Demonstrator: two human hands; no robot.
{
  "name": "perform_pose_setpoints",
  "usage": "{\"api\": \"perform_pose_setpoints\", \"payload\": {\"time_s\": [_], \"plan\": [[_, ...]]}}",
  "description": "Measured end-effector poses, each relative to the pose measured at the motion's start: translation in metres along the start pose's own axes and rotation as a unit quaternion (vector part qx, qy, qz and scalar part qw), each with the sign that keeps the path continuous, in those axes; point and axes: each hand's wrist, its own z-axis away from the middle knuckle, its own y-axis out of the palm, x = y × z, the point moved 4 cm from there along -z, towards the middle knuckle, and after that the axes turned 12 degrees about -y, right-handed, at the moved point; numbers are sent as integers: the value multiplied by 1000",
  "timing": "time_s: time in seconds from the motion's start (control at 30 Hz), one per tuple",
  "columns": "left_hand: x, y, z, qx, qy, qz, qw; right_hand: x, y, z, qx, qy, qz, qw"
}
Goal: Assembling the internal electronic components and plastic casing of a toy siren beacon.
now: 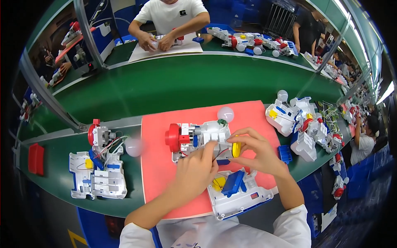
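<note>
A half-built white plastic housing (206,134) with a red round knob (173,137) and a pale bulb-shaped ball (225,113) lies on the pink mat (159,177). My right hand (260,153) pinches a yellow oval piece (236,149) at the housing's right side, with thumb and fingers closed round it. My left hand (196,169) rests against the housing's near edge, its fingers closed on a thin dark wire (220,153) that runs toward the yellow piece. Just below, an open white shell (244,200) holds a blue block (234,183) and a yellow part; my hands are clear of it.
At left lie another opened white assembly (99,175) with loose wires and a red tray (36,159). Several white assemblies (308,124) and a small blue tray (285,153) crowd the right side. Beyond the green belt (165,82), a co-worker's hands (159,42) handle parts.
</note>
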Motion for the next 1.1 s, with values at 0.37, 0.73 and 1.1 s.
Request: {"api": "perform_pose_setpoints", "payload": {"time_s": [0.37,0.73,1.1], "plan": [[-41,-30,-67,349,-8,355,867,-15,-21,-1,-24,-83,19,996],[-62,-25,-68,-8,297,-155,942,-7,-12,17,42,-74,112,990],[-25,36,119,163,159,-10,974,-25,-13,-9,-56,-56,10,997]]}}
